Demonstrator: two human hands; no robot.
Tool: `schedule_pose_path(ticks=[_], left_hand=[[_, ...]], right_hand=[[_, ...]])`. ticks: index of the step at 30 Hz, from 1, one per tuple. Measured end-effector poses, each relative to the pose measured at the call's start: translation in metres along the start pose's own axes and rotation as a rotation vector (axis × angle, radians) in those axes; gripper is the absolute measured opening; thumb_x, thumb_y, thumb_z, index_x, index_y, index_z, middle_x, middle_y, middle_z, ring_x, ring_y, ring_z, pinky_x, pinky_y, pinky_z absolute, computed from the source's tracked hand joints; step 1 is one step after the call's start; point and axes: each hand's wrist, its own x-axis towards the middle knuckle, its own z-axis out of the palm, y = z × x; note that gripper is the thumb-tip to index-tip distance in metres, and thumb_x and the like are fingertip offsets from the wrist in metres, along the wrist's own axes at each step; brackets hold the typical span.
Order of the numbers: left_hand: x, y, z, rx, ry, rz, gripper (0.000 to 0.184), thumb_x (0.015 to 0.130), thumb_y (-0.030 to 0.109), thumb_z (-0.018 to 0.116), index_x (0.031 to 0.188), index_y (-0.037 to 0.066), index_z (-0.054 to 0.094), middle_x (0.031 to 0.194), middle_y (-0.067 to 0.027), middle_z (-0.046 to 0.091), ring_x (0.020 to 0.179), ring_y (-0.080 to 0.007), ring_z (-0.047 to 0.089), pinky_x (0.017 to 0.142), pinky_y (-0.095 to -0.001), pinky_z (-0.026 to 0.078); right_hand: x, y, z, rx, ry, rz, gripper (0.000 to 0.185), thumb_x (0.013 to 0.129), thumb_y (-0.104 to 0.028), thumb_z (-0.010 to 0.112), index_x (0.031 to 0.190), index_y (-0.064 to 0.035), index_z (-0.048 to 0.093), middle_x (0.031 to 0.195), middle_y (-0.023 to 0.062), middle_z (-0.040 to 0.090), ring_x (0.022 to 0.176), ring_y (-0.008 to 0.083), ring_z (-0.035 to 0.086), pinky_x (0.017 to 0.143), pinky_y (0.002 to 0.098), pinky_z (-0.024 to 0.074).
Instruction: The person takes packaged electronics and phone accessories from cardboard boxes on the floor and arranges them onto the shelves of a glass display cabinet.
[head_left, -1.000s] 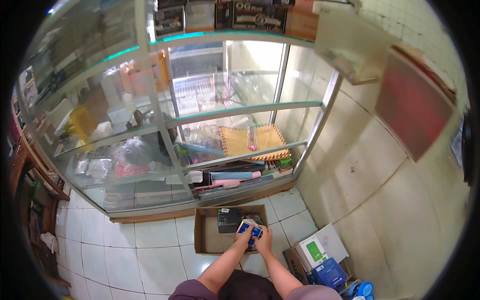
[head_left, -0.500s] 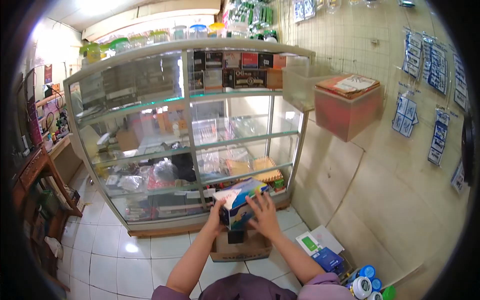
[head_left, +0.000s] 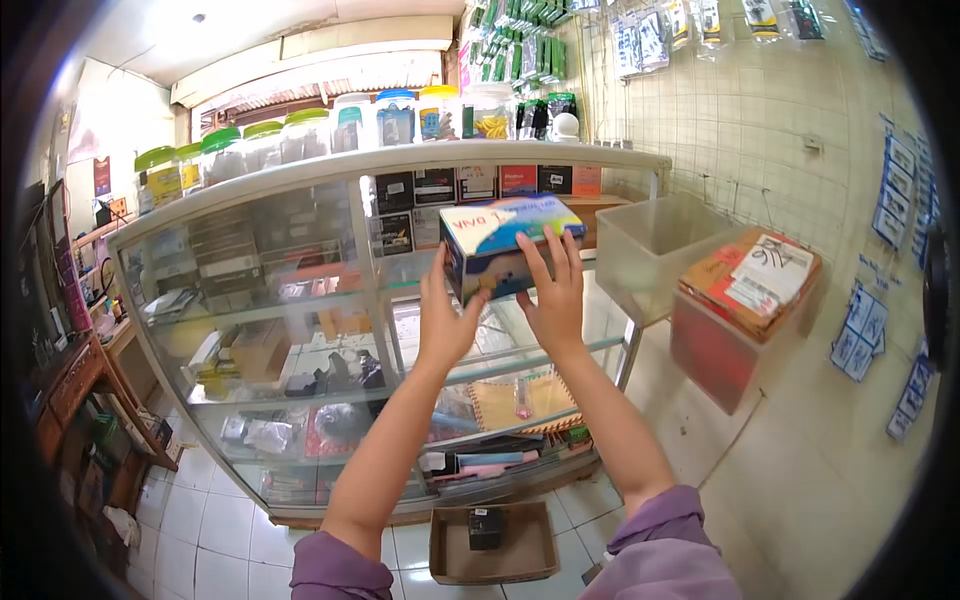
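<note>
A blue, white and yellow printed carton box [head_left: 505, 232] is held up in front of the upper shelves of the glass display case [head_left: 520, 158]. My left hand [head_left: 447, 318] grips its left end, with the thumb under the near lower edge. On the other side, my right hand [head_left: 556, 290] has its fingers over the front and top right, closed on the same box. Below, on the tiled floor, stands an open brown cardboard box [head_left: 520, 568] with a small black box [head_left: 485, 528] inside.
Lidded plastic jars [head_left: 395, 118] line the top of the case. To the right are a translucent bin [head_left: 640, 255] and another bin [head_left: 712, 350] topped with brown envelopes [head_left: 750, 275]. Packaged accessories [head_left: 862, 330] hang on the wall. A wooden cabinet [head_left: 80, 380] stands left.
Both hands have lifted the printed box from low over the cardboard box up to the upper shelf level. The view has tilted upward, showing more of the jars and wall.
</note>
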Motion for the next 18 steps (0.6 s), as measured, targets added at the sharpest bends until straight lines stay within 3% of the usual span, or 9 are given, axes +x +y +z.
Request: schedule_pose_path(ticks=[1, 2, 6, 9, 15, 16, 18], left_hand=[[0.022, -0.013, 0.009, -0.051, 0.029, -0.025, 0.078, 0.076, 0.011, 0.070, 0.140, 0.004, 0.025, 0.123, -0.0243, 0.044, 0.115, -0.0371, 0.045, 0.096, -0.0409, 0.037], [0.038, -0.022, 0.015, -0.017, -0.007, -0.081, 0.077, 0.078, 0.000, 0.065, 0.141, 0.003, 0.021, 0.137, -0.0196, 0.038, 0.127, -0.0303, 0.038, 0.105, -0.0391, 0.032], [0.077, -0.056, 0.044, -0.155, -0.002, -0.124, 0.071, 0.081, -0.006, 0.057, 0.141, 0.002, 0.020, 0.139, -0.0203, 0.036, 0.129, -0.0299, 0.037, 0.106, -0.0350, 0.031], [0.098, -0.079, 0.059, -0.111, 0.007, -0.024, 0.070, 0.083, -0.006, 0.055, 0.143, 0.003, 0.018, 0.137, -0.0204, 0.038, 0.127, -0.0301, 0.040, 0.106, -0.0349, 0.031], [0.134, -0.080, 0.072, -0.113, 0.025, 0.000, 0.051, 0.087, 0.001, 0.054, 0.132, 0.000, 0.032, 0.135, -0.0206, 0.040, 0.126, -0.0282, 0.042, 0.101, -0.0339, 0.036], [0.142, -0.086, 0.077, -0.123, 0.033, -0.055, 0.039, 0.088, 0.009, 0.057, 0.121, -0.001, 0.039, 0.127, -0.0204, 0.047, 0.121, -0.0275, 0.047, 0.097, -0.0347, 0.040], [0.158, -0.102, 0.090, -0.064, 0.105, -0.060, 0.036, 0.086, 0.016, 0.060, 0.114, 0.000, 0.043, 0.113, -0.0214, 0.053, 0.108, -0.0332, 0.052, 0.088, -0.0390, 0.042]], right_hand=[[0.012, 0.008, 0.012, -0.022, -0.017, -0.001, 0.088, 0.056, 0.004, 0.070, 0.134, -0.0265, 0.043, 0.139, 0.0088, 0.036, 0.130, 0.0359, 0.031, 0.101, 0.0461, 0.0346], [0.023, 0.018, 0.026, -0.047, -0.031, -0.008, 0.088, 0.057, 0.004, 0.070, 0.134, -0.0269, 0.043, 0.139, 0.0089, 0.036, 0.130, 0.0359, 0.030, 0.101, 0.0462, 0.0347], [0.039, 0.051, 0.077, -0.086, -0.023, 0.008, 0.088, 0.059, 0.006, 0.068, 0.135, -0.0278, 0.041, 0.140, 0.0090, 0.034, 0.131, 0.0362, 0.028, 0.101, 0.0471, 0.0353], [0.046, 0.067, 0.095, -0.102, 0.001, 0.002, 0.085, 0.063, 0.006, 0.064, 0.136, -0.0281, 0.039, 0.142, 0.0092, 0.032, 0.131, 0.0365, 0.028, 0.101, 0.0479, 0.0352], [0.075, 0.096, 0.119, -0.045, -0.030, 0.039, 0.079, 0.070, 0.008, 0.057, 0.139, -0.0255, 0.036, 0.144, 0.0144, 0.026, 0.131, 0.0400, 0.028, 0.102, 0.0472, 0.0349], [0.078, 0.099, 0.124, -0.040, -0.044, 0.055, 0.079, 0.070, 0.008, 0.057, 0.139, -0.0245, 0.036, 0.144, 0.0156, 0.025, 0.131, 0.0407, 0.028, 0.102, 0.0467, 0.0350], [0.079, 0.109, 0.131, -0.046, -0.078, 0.083, 0.079, 0.071, 0.008, 0.057, 0.139, -0.0231, 0.035, 0.144, 0.0174, 0.023, 0.130, 0.0416, 0.028, 0.101, 0.0451, 0.0362]])
